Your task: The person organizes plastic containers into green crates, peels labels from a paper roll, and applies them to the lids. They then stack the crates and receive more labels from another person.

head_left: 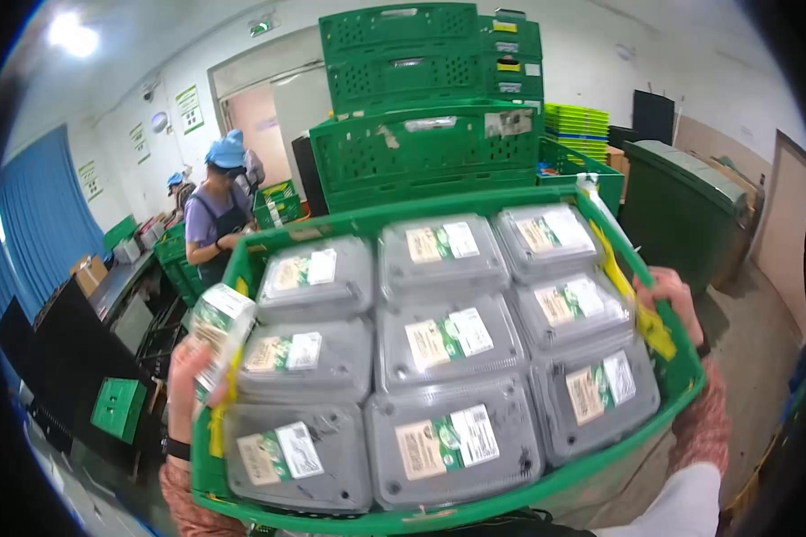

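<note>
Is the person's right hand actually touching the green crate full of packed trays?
Touching. The head view shows the right hand wrapped over the right rim of the green crate, fingers on its edge beside a yellow strip.

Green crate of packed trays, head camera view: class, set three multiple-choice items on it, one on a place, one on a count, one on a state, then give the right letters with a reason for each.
1. Where is the person's right hand?
A. on the right rim of the green crate
B. flat on a tray lid
C. on the grey bin

2. How many labelled trays show on the crate's top layer?
A. four
B. six
C. nine

3. What state are the trays in?
A. open and empty
B. shut under lids, each with a label
C. tipped on their sides

Answers:
1 A, the right hand has its grip on the right rim, by the yellow tag.
2 C, they lie three rows by three.
3 B, every lid is on and carries a label.

The left hand is at the left rim, beside a white packet.
</note>
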{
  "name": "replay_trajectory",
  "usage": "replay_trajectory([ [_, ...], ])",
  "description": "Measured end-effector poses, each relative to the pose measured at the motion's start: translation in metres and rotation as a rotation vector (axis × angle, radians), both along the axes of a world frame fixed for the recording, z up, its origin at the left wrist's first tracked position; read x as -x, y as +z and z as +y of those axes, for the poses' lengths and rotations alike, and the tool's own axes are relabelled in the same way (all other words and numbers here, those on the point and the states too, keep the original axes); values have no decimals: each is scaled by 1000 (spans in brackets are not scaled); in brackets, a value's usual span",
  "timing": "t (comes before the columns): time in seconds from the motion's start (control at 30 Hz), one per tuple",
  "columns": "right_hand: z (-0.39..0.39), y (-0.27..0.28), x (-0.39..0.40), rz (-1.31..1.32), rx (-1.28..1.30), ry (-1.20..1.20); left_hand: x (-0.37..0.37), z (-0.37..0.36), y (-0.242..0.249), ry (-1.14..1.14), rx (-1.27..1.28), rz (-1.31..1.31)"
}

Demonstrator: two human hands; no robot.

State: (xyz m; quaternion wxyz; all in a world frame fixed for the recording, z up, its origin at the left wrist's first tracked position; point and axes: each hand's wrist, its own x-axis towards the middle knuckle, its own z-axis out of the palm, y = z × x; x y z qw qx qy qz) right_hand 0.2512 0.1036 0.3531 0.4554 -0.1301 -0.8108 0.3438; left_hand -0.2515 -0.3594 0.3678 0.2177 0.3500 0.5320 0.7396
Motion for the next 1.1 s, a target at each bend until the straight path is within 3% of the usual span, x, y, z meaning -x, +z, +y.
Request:
replay_trajectory([
  [0.03, 0, 33, 12, -52, -508, -22, 14, -6, 20, -54, -17, 79],
  [0.07, 2, 64, 27, -38, -800, -20, 26, -11, 40, -6, -29, 99],
  [0.1, 9, 78, 33, 36, -677, 50, 29, -11, 64, 18, -22, 158],
  [0.13, 18, 91, 39, 126, -407, 169, 19, -4, 90, 131, -72, 91],
  [0.2, 31, 116, 50, 335, 53, 400, 33, -13, 131, 122, -35, 114],
  [0.23, 36, 130, 55, 368, 102, 441, 51, -20, 149, 85, -35, 125],
  [0.27, 61, 151, 62, 303, -140, 389, 58, -19, 168, 50, -34, 137],
  [0.3, 75, 161, 67, 293, -108, 438, 59, -15, 188, 113, -57, 101],
  [0.37, 98, 187, 84, 288, 122, 628, 80, -8, 213, -152, -197, -90],
  [0.4, 103, 157, 74, 278, 150, 670, 68, -16, 163, -333, -215, -77],
  [0.43, 111, 158, 80, 269, 173, 702, 76, -8, 180, -693, -46, 96],
  [0.53, 135, 153, 91, 330, 203, 622, 74, 16, 178, -206, -197, 234],
  [0.63, 179, 140, 92, 414, 200, 509, 81, 52, 172, 72, -180, 400],
  [0.83, 299, 146, 128, 519, 184, 305, 157, 120, 153, 363, -56, 513],
  [1.07, 455, 149, 260, 506, 254, -24, 289, 274, 160, 509, 136, 584],
  [1.1, 422, 142, 228, 571, 214, -38, 241, 233, 153, 547, 52, 627],
])
